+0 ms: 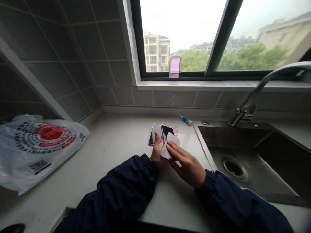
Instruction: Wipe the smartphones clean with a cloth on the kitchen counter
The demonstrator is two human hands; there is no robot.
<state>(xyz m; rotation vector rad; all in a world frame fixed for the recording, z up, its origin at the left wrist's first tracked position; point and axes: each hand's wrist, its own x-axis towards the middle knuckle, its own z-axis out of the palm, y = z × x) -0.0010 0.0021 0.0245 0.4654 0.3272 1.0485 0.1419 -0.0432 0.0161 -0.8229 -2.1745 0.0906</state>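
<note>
This is a kitchen corner with grey tile wall (89, 42) and a window (184, 29) above, and outside the glass there are trees (250, 56) and apartment buildings (156, 51). On the window sill (218, 84) stands a small pink object (175, 67), but it is too blurred to tell what it is. The light counter (116, 145) runs along the wall. On its left side lies a white plastic bag (39, 149) with a red round print, and on its right side is a steel sink (243, 155) with a drain (234, 168) and a curved faucet (252, 94).

Near the wall, a small tube (186, 119) with a blue label lies on the counter, just above the phone (155, 133), which lies near the sink edge. A dark flat piece (167, 131) and a pink piece (175, 130) are touching the phone, but I cannot tell what they are. The left hand (157, 150) has its fingers on the lower edge of the phone; I cannot tell if it grips firmly. The right hand (187, 165) holds a white cloth (169, 145) in a narrow grip, and this cloth is touching the phone. Both arms have dark blue sleeves (116, 191).
</note>
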